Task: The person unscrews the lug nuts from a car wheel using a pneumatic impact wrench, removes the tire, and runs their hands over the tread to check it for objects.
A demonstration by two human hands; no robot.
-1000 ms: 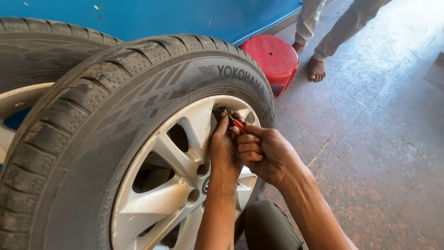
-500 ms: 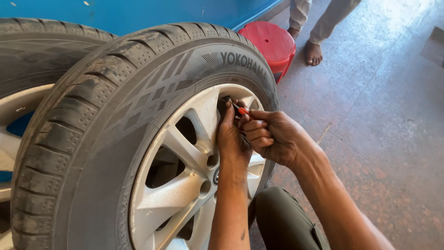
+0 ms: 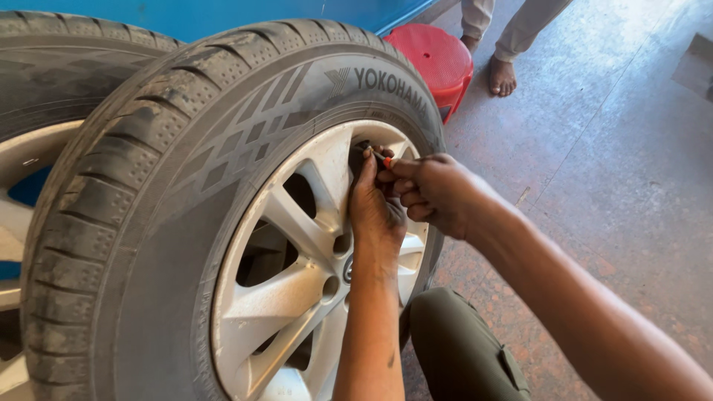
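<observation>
A black tyre [image 3: 186, 156] on a silver spoked alloy rim [image 3: 297, 289] stands upright in front of me. My left hand [image 3: 373, 204] rests on the rim near its upper edge, fingers reaching between two spokes. My right hand [image 3: 434, 193] is closed on a small tool with a red tip [image 3: 386, 160], held against the rim right by my left fingertips. What the tool touches is hidden by my fingers.
A second tyre [image 3: 52, 82] stands behind on the left, against a blue wall [image 3: 223, 15]. A red plastic stool [image 3: 438, 56] sits behind the wheel. Another person's bare feet [image 3: 503, 74] stand on the concrete floor. My knee [image 3: 460, 349] is below.
The view has shifted a little to the right and closer. Both hands stay at the same spot on the rim, the right one still gripping the red-tipped tool.
</observation>
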